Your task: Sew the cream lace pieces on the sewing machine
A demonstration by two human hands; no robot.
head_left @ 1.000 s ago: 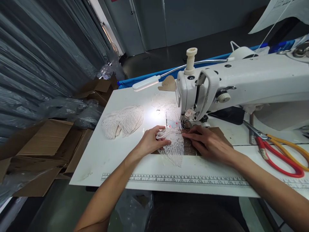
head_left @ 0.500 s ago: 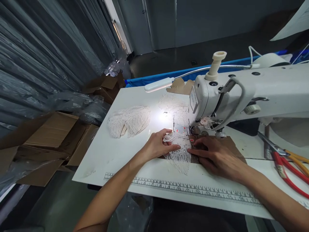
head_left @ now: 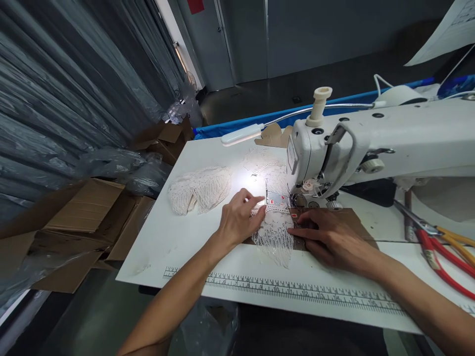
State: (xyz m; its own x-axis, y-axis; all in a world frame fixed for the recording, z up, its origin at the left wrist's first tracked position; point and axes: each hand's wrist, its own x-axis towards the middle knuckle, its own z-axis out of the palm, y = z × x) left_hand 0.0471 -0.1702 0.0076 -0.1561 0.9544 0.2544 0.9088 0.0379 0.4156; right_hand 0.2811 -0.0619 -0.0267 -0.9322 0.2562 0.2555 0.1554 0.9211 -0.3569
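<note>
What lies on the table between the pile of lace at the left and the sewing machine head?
In the head view, the left hand, reaching toward the needle plate, and brightly lit bare table.

Grey plastic sheeting [head_left: 74,94] covers the wall on the left. Grey panel wall [head_left: 315,34] at back, dark floor [head_left: 260,96] below it. Open cardboard boxes [head_left: 85,217] beside the white surface [head_left: 178,242]. Gooseneck lamp [head_left: 243,134] lit, bright spot underneath.

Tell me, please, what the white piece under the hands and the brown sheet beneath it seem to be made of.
White piece: apparently openwork lace, matte; holes and net-like threads show. Brown sheet: probably cardboard, flat, dull, stiff-edged. The left hand and right hand press on them.
</note>
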